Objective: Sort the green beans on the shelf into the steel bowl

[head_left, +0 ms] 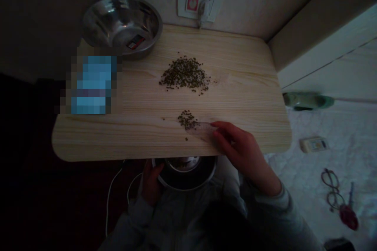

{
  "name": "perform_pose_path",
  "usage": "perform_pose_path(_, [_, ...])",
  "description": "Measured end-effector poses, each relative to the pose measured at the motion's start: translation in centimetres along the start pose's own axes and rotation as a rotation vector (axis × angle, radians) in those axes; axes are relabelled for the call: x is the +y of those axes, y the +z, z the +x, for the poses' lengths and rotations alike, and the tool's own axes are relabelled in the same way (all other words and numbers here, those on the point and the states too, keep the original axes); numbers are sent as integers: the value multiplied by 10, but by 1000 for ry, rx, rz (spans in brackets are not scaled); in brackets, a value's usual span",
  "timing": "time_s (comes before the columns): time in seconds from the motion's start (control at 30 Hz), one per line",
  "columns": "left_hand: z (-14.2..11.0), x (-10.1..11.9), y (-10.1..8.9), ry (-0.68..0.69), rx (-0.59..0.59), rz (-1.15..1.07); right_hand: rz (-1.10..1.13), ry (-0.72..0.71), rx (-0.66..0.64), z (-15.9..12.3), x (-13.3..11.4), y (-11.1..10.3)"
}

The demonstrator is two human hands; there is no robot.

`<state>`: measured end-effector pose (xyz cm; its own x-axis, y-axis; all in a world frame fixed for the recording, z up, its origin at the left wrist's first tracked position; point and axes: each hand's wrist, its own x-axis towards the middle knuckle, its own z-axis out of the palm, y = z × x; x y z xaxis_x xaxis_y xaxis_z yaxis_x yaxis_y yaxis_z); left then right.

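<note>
Beans (186, 72): two piles on the table (141, 133), far one larger; some apparently in the pan (188, 183). Right hand (243, 147) pinching clear plastic (204, 127); left hand (151, 184) gripping pan rim.

head camera; worn high; facing forward and down; tabletop (141, 102) near, below

Just below centre, my clear plastic piece (202, 127) touches the small brown seed pile (186, 117), larger loose heap (186, 73) above, silver-rimmed dark dish (191, 179) at bottom centre.
</note>
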<state>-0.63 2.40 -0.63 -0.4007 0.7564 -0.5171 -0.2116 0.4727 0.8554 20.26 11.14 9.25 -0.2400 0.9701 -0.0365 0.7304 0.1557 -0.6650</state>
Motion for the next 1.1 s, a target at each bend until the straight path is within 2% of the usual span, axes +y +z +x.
perform_pose_path(0.3, [-3,12,3,-14,-3,20,11,42,43,-2,5,-3])
perform_pose_path(0.47, [-3,14,3,37,43,84,46,46,43,1,3,-1])
perform_pose_path(0.73, [-4,23,8,-38,-28,-42,15,-5,6,7,2,-1])
perform_pose_path(0.93, [-3,19,7,-27,-28,-42,33,-49,-83,5,2,-3])
perform_pose_path(1.1, [-1,12,4,-15,-20,-20,35,-34,-34,8,1,0])
